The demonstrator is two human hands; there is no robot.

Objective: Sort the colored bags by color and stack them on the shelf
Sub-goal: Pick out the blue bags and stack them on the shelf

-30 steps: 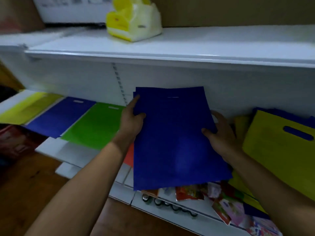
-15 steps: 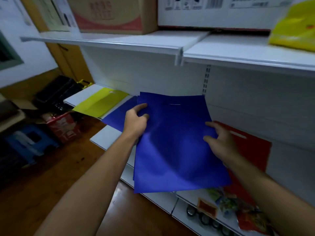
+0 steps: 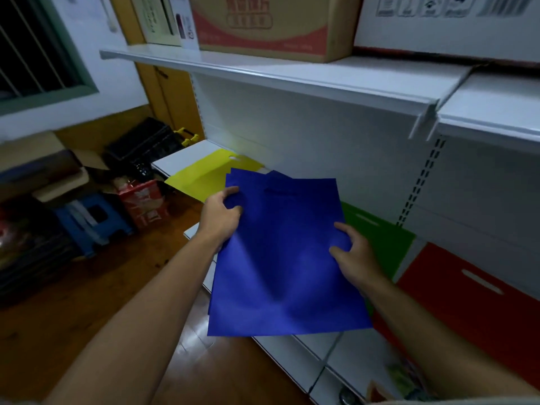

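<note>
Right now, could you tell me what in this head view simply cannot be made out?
- Blue pile on the shelf: hidden behind the held blue bags, which the left hand and right hand grip.
- How many blue bags are held: edges overlap.
- Green bag: left part covered by the blue bags.
- Red bag: cut off by the right edge.
- Cardboard box print: blurred.

Dim, bluish light; edges bow with wide-angle distortion, corners softly blurred.

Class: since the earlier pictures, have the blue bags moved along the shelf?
Yes. The blue bags went leftward: from right of the green bag to beside the yellow bag.
</note>
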